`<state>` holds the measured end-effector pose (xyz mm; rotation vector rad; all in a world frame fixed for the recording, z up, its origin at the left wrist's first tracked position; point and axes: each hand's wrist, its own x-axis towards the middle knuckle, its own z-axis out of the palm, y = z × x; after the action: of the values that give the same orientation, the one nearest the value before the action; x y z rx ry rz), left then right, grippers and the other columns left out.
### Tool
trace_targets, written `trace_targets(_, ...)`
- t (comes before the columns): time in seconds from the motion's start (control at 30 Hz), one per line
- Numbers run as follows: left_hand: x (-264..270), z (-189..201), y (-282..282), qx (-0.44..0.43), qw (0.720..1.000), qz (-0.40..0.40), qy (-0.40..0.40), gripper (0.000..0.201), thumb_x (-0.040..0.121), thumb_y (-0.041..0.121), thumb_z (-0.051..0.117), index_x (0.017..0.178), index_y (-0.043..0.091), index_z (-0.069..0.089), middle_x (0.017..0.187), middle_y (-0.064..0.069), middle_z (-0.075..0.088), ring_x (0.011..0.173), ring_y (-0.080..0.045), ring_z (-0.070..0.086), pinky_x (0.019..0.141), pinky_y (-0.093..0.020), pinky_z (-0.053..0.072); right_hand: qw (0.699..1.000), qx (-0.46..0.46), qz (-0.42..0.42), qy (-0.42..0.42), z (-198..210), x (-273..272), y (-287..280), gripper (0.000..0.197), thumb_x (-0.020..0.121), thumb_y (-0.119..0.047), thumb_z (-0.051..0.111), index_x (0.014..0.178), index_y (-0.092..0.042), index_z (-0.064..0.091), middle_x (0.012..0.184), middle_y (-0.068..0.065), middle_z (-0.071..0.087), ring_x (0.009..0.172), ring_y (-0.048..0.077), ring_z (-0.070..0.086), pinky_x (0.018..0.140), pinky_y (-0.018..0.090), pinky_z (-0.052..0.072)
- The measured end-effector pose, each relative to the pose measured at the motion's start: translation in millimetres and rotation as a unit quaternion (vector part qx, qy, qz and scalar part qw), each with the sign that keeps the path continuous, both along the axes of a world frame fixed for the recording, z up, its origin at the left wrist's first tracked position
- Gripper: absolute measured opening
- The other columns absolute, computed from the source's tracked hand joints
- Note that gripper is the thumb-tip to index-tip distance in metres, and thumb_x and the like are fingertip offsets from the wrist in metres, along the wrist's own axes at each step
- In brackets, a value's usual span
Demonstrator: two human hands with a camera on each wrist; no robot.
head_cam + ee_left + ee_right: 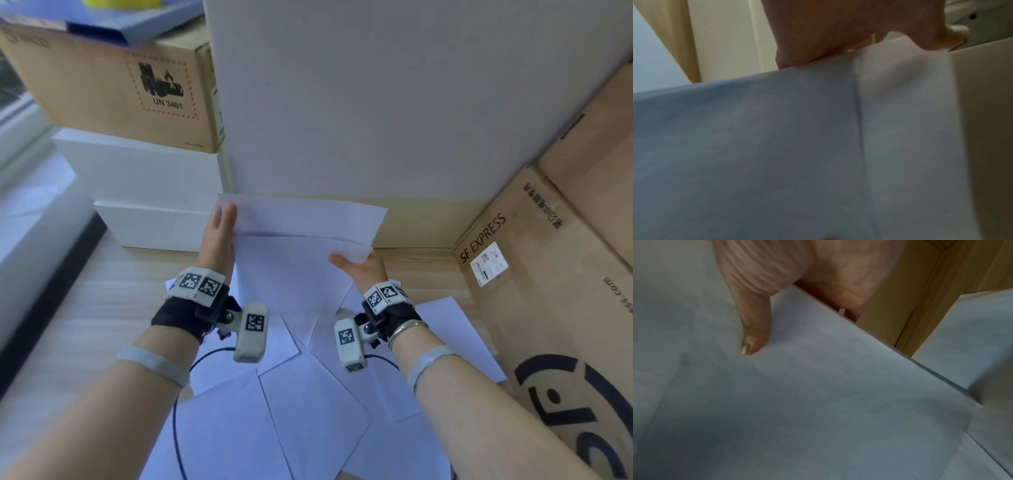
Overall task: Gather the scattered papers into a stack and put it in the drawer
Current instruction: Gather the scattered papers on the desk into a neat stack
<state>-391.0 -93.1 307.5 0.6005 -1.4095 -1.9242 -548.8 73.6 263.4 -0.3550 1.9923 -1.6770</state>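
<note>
Head view showed the left hand (pixel 219 233) and right hand (pixel 359 265), fingers clamped on opposite edges of lifted sheets (pixel 301 246), apparently squaring them above scattered papers (pixel 308 411) on the desk (pixel 102 308).

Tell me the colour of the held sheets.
Plain white sheets, unprinted; clearest in the head view.

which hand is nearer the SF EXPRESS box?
Right. The right hand pinches the lifted papers on the side toward the SF EXPRESS box; the left hand holds their far edge, away from it.
</note>
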Motion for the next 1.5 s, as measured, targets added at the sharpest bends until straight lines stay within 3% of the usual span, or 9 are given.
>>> trace_targets(0.2, -16.7, 20.6, -3.8, -0.028, 0.994, 0.096, -0.043, 0.034, 0.085, 0.042, 0.052, 0.058, 0.022, 0.053, 0.063, 0.007, 0.052, 0.066, -0.012, 0.048, 0.065, -0.026, 0.033, 1.000, -0.010, 0.012, 0.019, 0.9, -1.6, -2.9, 0.037, 0.073, 0.000, 0.077, 0.107, 0.007, 0.065, 0.099, 0.009, 0.067, 0.068, -0.002, 0.066, 0.065, 0.006, 0.052)
trace_targets(0.33, -23.1, 5.6, 1.6, -0.082, 0.988, 0.099, -0.084, 0.024, 0.085, 0.006, 0.052, 0.072, 0.026, 0.050, 0.070, 0.004, 0.048, 0.068, -0.009, 0.046, 0.071, -0.021, 0.036, 1.000, -0.015, 0.003, 0.023, 1.9, 0.3, -4.4, 0.046, 0.072, 0.000, 0.078, 0.115, 0.005, 0.061, 0.113, 0.015, 0.066, 0.094, 0.017, 0.062, 0.092, 0.028, 0.051)
trace_targets(0.4, -18.8, -7.3, 3.3, -0.083, 0.987, 0.075, -0.112, 0.013, 0.080, 0.028, 0.059, 0.084, 0.037, 0.051, 0.081, 0.006, 0.049, 0.080, -0.011, 0.047, 0.082, -0.025, 0.034, 1.000, -0.010, 0.016, 0.015, -1.1, 1.1, -3.4, 0.043, 0.073, 0.001, 0.077, 0.112, 0.003, 0.062, 0.110, 0.014, 0.066, 0.098, 0.018, 0.060, 0.094, 0.033, 0.048)
trace_targets(0.5, -6.5, -30.8, 2.4, -0.051, 0.990, 0.031, -0.127, 0.040, 0.065, 0.043, 0.066, 0.100, 0.052, 0.048, 0.095, -0.001, 0.051, 0.097, -0.019, 0.047, 0.092, -0.031, 0.039, 0.999, 0.034, 0.025, -0.001, -12.6, 3.9, -1.5, 0.031, 0.074, -0.003, 0.077, 0.102, -0.008, 0.064, 0.103, 0.009, 0.067, 0.095, 0.019, 0.061, 0.091, 0.033, 0.048)
trace_targets(0.73, 9.8, -92.2, 5.4, 0.108, 0.958, -0.045, -0.262, 0.063, 0.051, 0.004, 0.075, 0.112, 0.004, 0.059, 0.122, -0.020, 0.059, 0.123, -0.039, 0.051, 0.107, -0.052, 0.038, 0.978, 0.193, 0.085, -0.001, -43.3, 15.0, -3.5, 0.020, 0.084, -0.022, 0.069, 0.096, -0.008, 0.061, 0.092, 0.009, 0.059, 0.087, 0.018, 0.054, 0.076, 0.032, 0.045)
trace_targets(0.9, -2.7, -86.8, 11.9, -0.086, 0.916, 0.006, -0.393, 0.016, 0.085, 0.010, 0.064, 0.096, -0.002, 0.061, 0.094, -0.016, 0.057, 0.086, -0.026, 0.051, 0.072, -0.033, 0.036, 0.983, 0.171, 0.061, -0.011, -46.7, 14.8, -1.2, 0.020, 0.089, -0.024, 0.063, 0.095, -0.006, 0.061, 0.086, 0.011, 0.061, 0.077, 0.020, 0.054, 0.073, 0.030, 0.041)
trace_targets(1.13, -4.5, -100.9, 27.0, -0.064, 0.919, 0.010, -0.389, 0.013, 0.084, 0.009, 0.065, 0.092, 0.004, 0.058, 0.093, -0.015, 0.056, 0.086, -0.024, 0.049, 0.073, -0.032, 0.035, 0.984, 0.165, 0.061, -0.025, -59.5, 11.5, 12.3, 0.018, 0.084, -0.021, 0.069, 0.099, -0.009, 0.068, 0.090, 0.005, 0.063, 0.084, 0.021, 0.058, 0.078, 0.030, 0.048)
trace_targets(1.27, -4.6, -117.3, 36.7, -0.060, 0.916, 0.019, -0.397, 0.017, 0.086, 0.016, 0.063, 0.085, 0.002, 0.053, 0.086, -0.016, 0.052, 0.080, -0.024, 0.044, 0.056, -0.029, 0.032, 0.974, 0.214, 0.073, -0.035, -77.6, 15.3, 18.7, 0.029, 0.087, -0.024, 0.065, 0.106, -0.001, 0.067, 0.090, 0.008, 0.061, 0.080, 0.025, 0.056, 0.077, 0.037, 0.052)
trace_targets(1.5, -20.3, -99.2, 35.6, -0.090, 0.925, 0.046, -0.365, 0.023, 0.089, 0.012, 0.058, 0.107, -0.002, 0.062, 0.096, -0.011, 0.057, 0.087, -0.021, 0.050, 0.075, -0.031, 0.037, 0.977, 0.198, 0.085, 0.010, -63.6, -1.6, 9.2, 0.035, 0.093, -0.024, 0.057, 0.115, 0.002, 0.061, 0.119, 0.019, 0.065, 0.109, 0.032, 0.061, 0.085, 0.027, 0.044)
